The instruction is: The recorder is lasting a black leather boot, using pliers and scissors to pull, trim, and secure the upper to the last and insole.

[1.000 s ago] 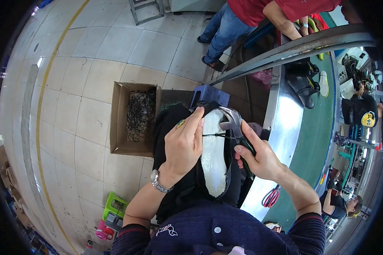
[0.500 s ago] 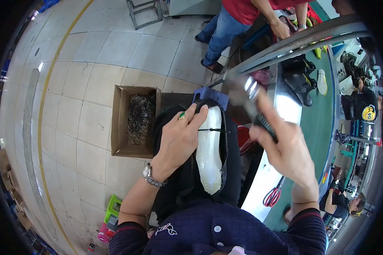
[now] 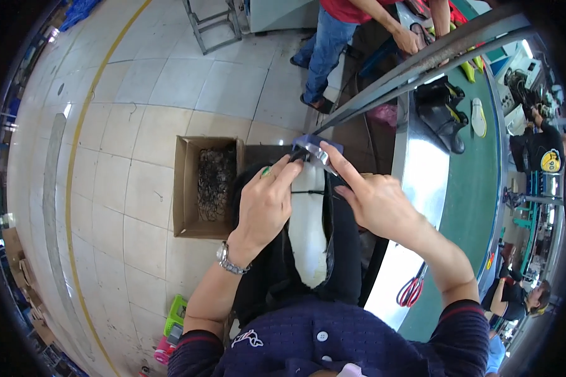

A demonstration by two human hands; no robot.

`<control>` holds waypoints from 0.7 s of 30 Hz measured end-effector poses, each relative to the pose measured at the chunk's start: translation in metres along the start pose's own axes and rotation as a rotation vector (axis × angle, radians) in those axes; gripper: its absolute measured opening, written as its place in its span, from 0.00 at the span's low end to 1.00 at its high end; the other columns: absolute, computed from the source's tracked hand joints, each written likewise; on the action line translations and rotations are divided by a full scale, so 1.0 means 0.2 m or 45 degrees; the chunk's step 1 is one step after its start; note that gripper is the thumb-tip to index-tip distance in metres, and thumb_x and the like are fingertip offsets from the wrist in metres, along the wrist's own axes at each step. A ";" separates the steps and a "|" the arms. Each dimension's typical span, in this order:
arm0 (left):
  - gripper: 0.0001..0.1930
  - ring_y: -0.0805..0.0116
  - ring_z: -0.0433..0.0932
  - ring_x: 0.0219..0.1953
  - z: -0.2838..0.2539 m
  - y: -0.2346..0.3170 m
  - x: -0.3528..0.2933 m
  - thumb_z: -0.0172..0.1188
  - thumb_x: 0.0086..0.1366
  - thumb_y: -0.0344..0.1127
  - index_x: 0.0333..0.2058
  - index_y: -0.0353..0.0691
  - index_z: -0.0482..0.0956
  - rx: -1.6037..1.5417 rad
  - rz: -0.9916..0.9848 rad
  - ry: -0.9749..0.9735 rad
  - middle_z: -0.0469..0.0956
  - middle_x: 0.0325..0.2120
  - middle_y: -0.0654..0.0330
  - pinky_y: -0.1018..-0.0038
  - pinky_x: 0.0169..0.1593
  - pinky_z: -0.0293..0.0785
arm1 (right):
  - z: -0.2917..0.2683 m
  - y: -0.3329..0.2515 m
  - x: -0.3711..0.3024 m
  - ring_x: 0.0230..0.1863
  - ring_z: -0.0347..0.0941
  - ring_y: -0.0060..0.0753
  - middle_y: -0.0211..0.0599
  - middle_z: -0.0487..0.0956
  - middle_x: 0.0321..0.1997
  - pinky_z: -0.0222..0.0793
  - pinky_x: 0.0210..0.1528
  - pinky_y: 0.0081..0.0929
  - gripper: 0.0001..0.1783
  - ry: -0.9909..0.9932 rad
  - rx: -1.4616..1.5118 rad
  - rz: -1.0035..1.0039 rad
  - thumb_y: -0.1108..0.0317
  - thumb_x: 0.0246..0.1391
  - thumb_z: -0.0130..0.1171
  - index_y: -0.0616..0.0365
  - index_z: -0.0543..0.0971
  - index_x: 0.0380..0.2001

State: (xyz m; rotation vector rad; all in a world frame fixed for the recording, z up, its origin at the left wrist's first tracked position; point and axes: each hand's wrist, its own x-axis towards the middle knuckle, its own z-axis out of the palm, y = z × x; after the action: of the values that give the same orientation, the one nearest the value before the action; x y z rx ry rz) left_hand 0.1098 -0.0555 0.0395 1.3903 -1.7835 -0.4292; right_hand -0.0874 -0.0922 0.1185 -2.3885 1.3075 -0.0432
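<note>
A shoe piece lies lengthwise over my lap, its pale shiny sole side [image 3: 308,232] facing up, with black material round the edges and a thin black cord tied across. My left hand [image 3: 262,204], wearing a green-stoned ring and a metal watch, grips the far end with bent fingers. My right hand [image 3: 383,204] is closed round a shiny metal-headed hand tool [image 3: 317,156], index finger stretched along it. The tool's head rests at the shoe's far end, beside my left fingertips. Its handle is mostly hidden by my hand, and its exact kind is unclear.
An open cardboard box [image 3: 181,188] of dark stringy scraps stands left of my legs. On the right bench [image 3: 462,207] lie red-handled scissors [image 3: 411,290], black boots [image 3: 440,116] and a pale sole [image 3: 478,118]. A metal rail [image 3: 415,75] slants across. A co-worker [image 3: 331,47] stands ahead.
My right hand has come inward and to the left, bringing the tool from above the bench side down to the shoe's far end. My left hand keeps its hold there.
</note>
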 end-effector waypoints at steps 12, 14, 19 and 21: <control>0.39 0.45 0.75 0.50 -0.09 0.13 -0.03 0.67 0.51 0.40 0.59 0.31 0.60 -0.309 -0.490 -0.299 0.74 0.47 0.41 0.64 0.53 0.72 | -0.07 0.04 -0.09 0.24 0.79 0.48 0.53 0.79 0.26 0.75 0.28 0.39 0.40 0.074 0.170 -0.060 0.71 0.57 0.53 0.46 0.49 0.70; 0.43 0.44 0.76 0.49 -0.04 0.16 -0.03 0.69 0.48 0.42 0.59 0.28 0.58 -0.022 -0.324 -0.242 0.74 0.47 0.38 0.62 0.50 0.74 | -0.04 0.06 -0.21 0.26 0.80 0.47 0.52 0.80 0.28 0.75 0.29 0.38 0.40 0.295 0.410 -0.018 0.71 0.58 0.53 0.47 0.49 0.70; 0.43 0.47 0.79 0.39 0.00 0.19 0.09 0.69 0.45 0.43 0.55 0.26 0.60 0.017 -0.499 -0.379 0.76 0.41 0.39 0.61 0.44 0.75 | 0.17 0.24 -0.57 0.32 0.82 0.44 0.54 0.80 0.45 0.79 0.35 0.39 0.36 0.383 0.558 0.684 0.69 0.63 0.50 0.45 0.48 0.70; 0.38 0.50 0.81 0.31 0.04 0.17 0.06 0.69 0.44 0.42 0.52 0.29 0.65 -0.076 -0.439 -0.222 0.79 0.34 0.44 0.62 0.42 0.76 | 0.27 0.35 -0.74 0.32 0.82 0.44 0.55 0.80 0.46 0.79 0.35 0.38 0.36 0.392 0.501 0.794 0.68 0.64 0.50 0.43 0.48 0.71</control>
State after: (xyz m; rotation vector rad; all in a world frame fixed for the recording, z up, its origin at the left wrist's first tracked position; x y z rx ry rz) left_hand 0.0824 -0.0570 0.0628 1.6651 -1.6508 -0.8012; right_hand -0.2138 0.0130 0.0683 -1.6160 1.9245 -0.4531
